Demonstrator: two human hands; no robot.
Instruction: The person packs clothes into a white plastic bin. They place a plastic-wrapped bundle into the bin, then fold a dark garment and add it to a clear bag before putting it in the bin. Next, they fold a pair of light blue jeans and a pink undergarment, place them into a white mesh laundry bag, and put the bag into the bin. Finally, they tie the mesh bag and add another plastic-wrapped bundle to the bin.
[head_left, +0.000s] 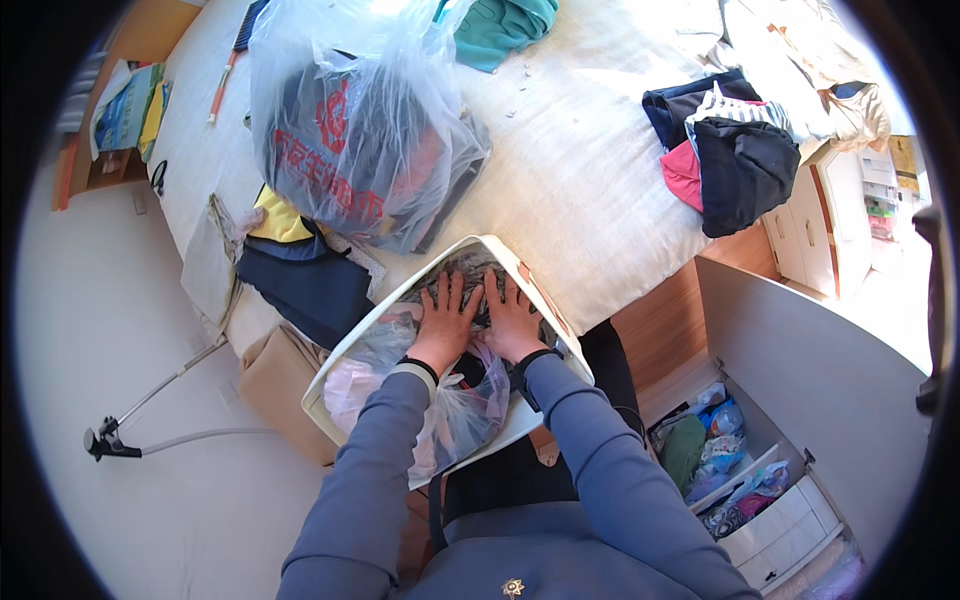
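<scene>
Before me, at the edge of the bed, stands a white storage bin (321, 420) packed with plastic-bagged items. My left hand (444, 319) lies inside it, fingers apart, pressed flat on a dark crinkled bag (471, 264) at the far end. Beside it my right hand (513, 319) rests on the same bag, its fingers also spread. Neither hand grasps anything. Nearer my body, a knotted clear plastic bag (461, 420) with pale and dark contents fills the bin. A brown handle strip (541, 292) runs along the bin's right rim.
On the bed (555, 187) sit a large clear bag of clothes (337, 135), folded dark clothes (750, 172), a teal cloth (506, 30) and a navy-and-yellow garment (304, 277). At right, an open cabinet door (810, 330) stands above bagged items (705, 442). A jointed stand (112, 442) juts out left.
</scene>
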